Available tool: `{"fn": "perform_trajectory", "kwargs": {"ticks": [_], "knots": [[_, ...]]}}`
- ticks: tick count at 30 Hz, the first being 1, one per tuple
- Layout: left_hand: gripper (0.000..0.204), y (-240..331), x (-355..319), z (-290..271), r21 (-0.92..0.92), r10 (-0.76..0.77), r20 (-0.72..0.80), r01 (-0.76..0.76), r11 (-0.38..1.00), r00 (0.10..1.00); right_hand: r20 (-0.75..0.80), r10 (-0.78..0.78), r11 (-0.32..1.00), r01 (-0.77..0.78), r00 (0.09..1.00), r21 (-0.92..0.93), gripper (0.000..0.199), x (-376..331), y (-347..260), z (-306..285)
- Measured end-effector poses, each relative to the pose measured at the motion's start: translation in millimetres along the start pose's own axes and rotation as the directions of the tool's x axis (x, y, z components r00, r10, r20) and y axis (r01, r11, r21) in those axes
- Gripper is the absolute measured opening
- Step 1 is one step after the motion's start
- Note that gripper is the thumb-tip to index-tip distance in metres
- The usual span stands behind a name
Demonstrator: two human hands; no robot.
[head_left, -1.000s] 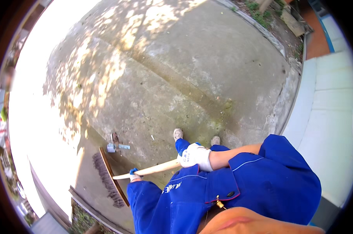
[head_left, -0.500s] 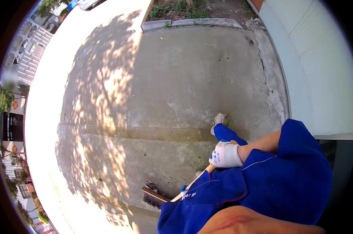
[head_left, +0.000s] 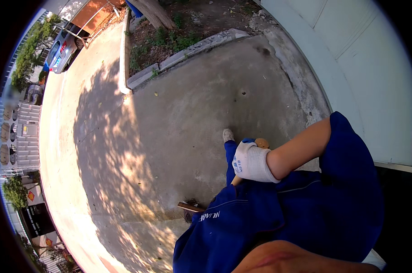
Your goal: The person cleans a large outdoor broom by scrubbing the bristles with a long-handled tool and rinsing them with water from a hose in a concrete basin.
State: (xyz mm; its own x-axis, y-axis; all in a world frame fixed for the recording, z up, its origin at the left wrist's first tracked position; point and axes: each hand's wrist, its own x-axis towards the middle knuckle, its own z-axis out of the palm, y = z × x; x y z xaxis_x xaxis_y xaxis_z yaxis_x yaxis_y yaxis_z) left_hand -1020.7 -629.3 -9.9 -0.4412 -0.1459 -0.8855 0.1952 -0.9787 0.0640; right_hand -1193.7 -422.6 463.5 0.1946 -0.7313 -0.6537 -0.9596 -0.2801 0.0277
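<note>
Gloved right hand (head_left: 251,161) clenched around wooden broom handle (head_left: 262,143); left hand apparently hidden under blue sleeve (head_left: 233,218).

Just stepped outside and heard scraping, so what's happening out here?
A person in blue work clothes stands on a concrete pavement holding a wooden-handled broom. The gloved right hand grips the top of the broom handle; the broom head rests on the ground near the feet. The left hand is hidden behind the blue sleeve. A few leaves lie scattered about.
</note>
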Motion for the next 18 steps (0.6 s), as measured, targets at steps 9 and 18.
{"fn": "perform_trajectory", "kwargs": {"ticks": [9, 18], "knots": [[0.038, 7, 151, 295, -0.137, -0.089, -0.033, 0.084, 0.987, 0.995, 0.164, 0.273, 0.924, -0.306, 0.948, 0.231, 0.022, -33, 344, 11], [0.044, 11, 300, 675, 0.017, -0.154, 0.172, 0.153, 0.988, 0.973, -0.057, 0.786, 0.612, -0.763, 0.615, 0.207, 0.013, -152, 565, 83]]}}
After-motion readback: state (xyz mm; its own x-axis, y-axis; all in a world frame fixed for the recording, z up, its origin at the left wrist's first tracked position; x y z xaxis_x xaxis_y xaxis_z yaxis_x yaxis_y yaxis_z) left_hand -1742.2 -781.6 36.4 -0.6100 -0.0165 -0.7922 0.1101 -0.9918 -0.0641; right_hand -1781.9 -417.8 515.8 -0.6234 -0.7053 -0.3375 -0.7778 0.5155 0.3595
